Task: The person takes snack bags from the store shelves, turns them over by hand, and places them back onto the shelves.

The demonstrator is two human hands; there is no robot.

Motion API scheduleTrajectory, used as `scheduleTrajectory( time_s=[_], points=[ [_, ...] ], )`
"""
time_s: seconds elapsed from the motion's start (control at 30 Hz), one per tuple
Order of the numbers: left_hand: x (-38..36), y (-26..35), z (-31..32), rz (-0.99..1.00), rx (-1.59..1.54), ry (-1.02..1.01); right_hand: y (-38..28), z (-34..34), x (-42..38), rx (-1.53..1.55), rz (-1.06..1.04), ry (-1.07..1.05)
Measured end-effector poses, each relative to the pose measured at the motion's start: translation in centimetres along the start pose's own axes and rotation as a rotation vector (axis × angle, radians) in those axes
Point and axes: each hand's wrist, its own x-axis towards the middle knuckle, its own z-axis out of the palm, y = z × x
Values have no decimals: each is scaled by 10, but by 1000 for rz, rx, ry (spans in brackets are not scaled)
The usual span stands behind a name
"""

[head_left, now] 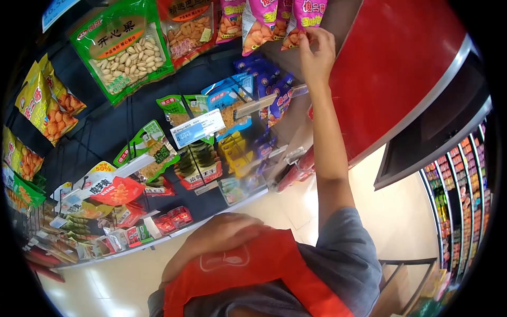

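My right hand (318,55) is raised at the top of the rack, its thumb and fingers closed on the lower right edge of a pink snack bag (302,22). Another pink snack bag (260,29) hangs just left of it, with more of the same kind behind. My left hand (224,232) lies low against the chest of the red apron (259,259). Its fingertips are blurred and partly hidden at the apron's upper edge, so whether they hold anything does not show.
Left of the pink bags hangs a green pistachio bag (127,50). Yellow snack bags (50,103) hang at far left. Below are purple bags (280,98), a price tag (197,128) and several small packets. A red panel (396,68) borders the rack. Stocked shelves (462,195) stand at right.
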Motion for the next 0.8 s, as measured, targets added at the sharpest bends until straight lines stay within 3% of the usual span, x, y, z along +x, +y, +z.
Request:
scheduleTrajectory(
  time_s=[0.07,0.2,0.27,0.33,0.43,0.5,0.57,0.67,0.73,0.8],
  points=[
    [0,0,-2,-6,-24,8,-5,-7,-8,66,-37,93],
    [-7,-6,-1,-141,-42,64,-48,-37,-85,203,299,55],
    [-13,-20,3,-231,-27,114,-42,-41,-153,273,388,-135],
    [-20,-36,12,-258,93,158,-11,-39,-212,102,567,-384],
    [-33,-64,29,-364,200,99,39,-21,-249,-163,415,-268],
    [-38,-79,39,-421,220,40,86,-5,-263,164,620,-317],
    [-41,-89,48,-453,204,10,78,2,-231,270,568,-289],
    [-35,-79,47,-458,249,47,93,10,-215,242,665,-368],
    [-35,-77,49,-450,285,97,72,5,-201,502,1028,-370],
    [-36,-82,55,-446,304,135,90,10,-220,545,920,-274]
  ],
)
